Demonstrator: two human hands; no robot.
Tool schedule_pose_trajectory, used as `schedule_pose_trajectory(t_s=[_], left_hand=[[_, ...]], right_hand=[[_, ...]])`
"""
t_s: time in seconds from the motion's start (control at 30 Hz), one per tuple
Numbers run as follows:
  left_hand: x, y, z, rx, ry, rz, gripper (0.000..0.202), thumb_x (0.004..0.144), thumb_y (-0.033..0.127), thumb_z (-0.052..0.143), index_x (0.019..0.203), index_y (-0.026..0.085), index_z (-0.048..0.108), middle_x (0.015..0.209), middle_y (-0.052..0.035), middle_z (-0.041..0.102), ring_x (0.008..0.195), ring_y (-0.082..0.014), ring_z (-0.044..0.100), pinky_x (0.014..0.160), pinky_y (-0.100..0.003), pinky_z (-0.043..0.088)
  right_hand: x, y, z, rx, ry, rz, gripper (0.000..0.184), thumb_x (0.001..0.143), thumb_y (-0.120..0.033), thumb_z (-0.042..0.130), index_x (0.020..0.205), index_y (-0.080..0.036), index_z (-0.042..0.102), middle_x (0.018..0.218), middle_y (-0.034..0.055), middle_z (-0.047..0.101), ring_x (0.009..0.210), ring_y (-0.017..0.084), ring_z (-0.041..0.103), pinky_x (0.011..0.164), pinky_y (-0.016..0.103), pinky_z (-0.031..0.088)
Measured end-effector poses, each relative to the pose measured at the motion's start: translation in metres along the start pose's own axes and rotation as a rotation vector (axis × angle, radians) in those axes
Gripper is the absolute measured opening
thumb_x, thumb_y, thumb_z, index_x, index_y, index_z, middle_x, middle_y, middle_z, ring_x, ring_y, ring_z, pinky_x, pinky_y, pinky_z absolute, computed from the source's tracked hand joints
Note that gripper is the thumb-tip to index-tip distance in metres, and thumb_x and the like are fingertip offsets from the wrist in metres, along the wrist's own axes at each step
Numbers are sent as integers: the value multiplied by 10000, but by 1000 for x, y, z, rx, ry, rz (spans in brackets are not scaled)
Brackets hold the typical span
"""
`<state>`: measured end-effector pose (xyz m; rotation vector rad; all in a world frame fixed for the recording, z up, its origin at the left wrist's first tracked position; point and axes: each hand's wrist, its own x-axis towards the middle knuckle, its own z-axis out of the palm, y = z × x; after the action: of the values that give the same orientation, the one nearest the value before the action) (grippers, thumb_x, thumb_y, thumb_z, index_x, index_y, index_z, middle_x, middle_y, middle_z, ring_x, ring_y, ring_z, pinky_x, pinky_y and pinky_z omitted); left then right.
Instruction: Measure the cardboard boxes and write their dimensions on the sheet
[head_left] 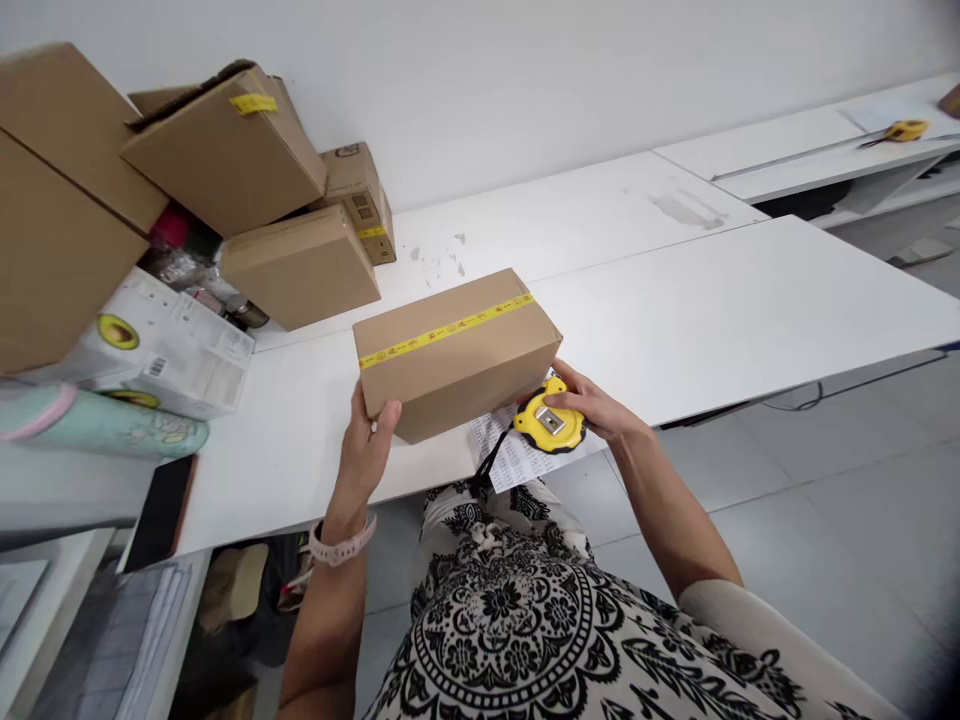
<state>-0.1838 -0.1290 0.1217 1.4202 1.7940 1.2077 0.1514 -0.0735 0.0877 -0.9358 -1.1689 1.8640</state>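
Because its taped top faces up and toward the head camera, the sealed cardboard carton (459, 362) shows the whole run of printed yellow tape (446, 334) at the centre of the frame. Whether its base rests fully on the white tabletop (300, 430) is hard to tell. The left hand (366, 440) is partly closed around the carton's left end, thumb on the near side and fingers around the end, a hold that probably steadies it. The right hand (600, 408) is curled over a yellow-and-black tape measure (551, 420), thumb on the casing, with its fingertips close to the carton's right end; that likely leaves the tool ready while the hand stays near the box. Whether those fingertips also press the carton cannot be told. Beneath the tape measure, a printed sheet (514, 465) reaches past the table's near edge, perhaps kept close for reading. Farther out, stacked cartons (225, 150) fill the upper left, presumably set aside to leave working room, and a phone (159, 512) lies at lower left.
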Motion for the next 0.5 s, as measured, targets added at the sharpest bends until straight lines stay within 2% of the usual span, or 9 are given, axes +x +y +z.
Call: schedule_pose_trajectory(t_s=[0.07,0.1,0.13,0.17,0.23,0.3,0.33,0.4,0.5], left_hand=[[-19,10,-2,67,204,194,784,869,453,709,1540,222,376,1569,-180,439,1407,-351,466,1106,-494,443],[-30,17,-2,95,290,325,779,864,406,725,1539,237,376,1575,-167,427,1416,-344,454,1132,-509,415],[-43,24,0,109,339,456,736,868,366,722,1522,253,403,1520,-147,489,1389,-334,486,1122,-521,426],[-54,31,5,128,293,566,698,868,343,726,1499,269,436,1450,-127,550,1345,-322,530,1100,-521,452],[-73,40,21,104,6,786,771,829,408,778,1503,280,425,1392,-129,586,1289,-325,576,1047,-515,504],[-80,43,41,12,-170,913,963,770,538,813,1555,260,330,1502,-186,470,1357,-365,511,1034,-541,512],[-80,43,50,-28,-187,943,1032,747,556,826,1572,253,286,1546,-208,404,1387,-376,474,1035,-547,510],[-74,40,61,-59,-108,958,1078,710,486,878,1572,258,272,1558,-210,365,1389,-366,464,1036,-532,506],[-67,40,55,-105,33,929,1022,619,400,929,1489,265,409,1432,-157,487,1270,-332,543,1008,-495,517]], right_hand=[[-18,-3,6,24,14,-40,1017,772,-303,772,1615,-282,202,1102,76,763,877,252,750,755,385,603],[-28,-5,11,50,23,-67,1005,787,-315,765,1616,-293,197,1094,76,762,874,254,750,736,382,601],[-37,-7,19,83,30,-98,972,798,-331,757,1607,-305,218,1097,77,759,870,255,750,715,381,598],[-44,-9,30,120,38,-127,918,807,-351,749,1587,-314,266,1108,80,753,868,255,749,704,385,598],[-53,-11,57,189,55,-176,774,804,-389,750,1492,-319,403,1120,77,742,870,251,744,713,399,601],[-55,-10,87,253,104,-207,587,802,-417,754,1327,-307,514,1096,60,735,871,233,733,744,397,601],[-53,-10,101,282,144,-208,507,810,-424,750,1251,-303,531,1075,48,731,857,216,724,747,381,595],[-48,-8,123,314,193,-177,425,835,-446,734,1173,-300,522,1015,26,720,795,179,695,711,334,575],[-43,-9,134,220,95,-153,386,910,-537,634,1185,-281,545,991,39,695,793,164,658,686,310,549]])
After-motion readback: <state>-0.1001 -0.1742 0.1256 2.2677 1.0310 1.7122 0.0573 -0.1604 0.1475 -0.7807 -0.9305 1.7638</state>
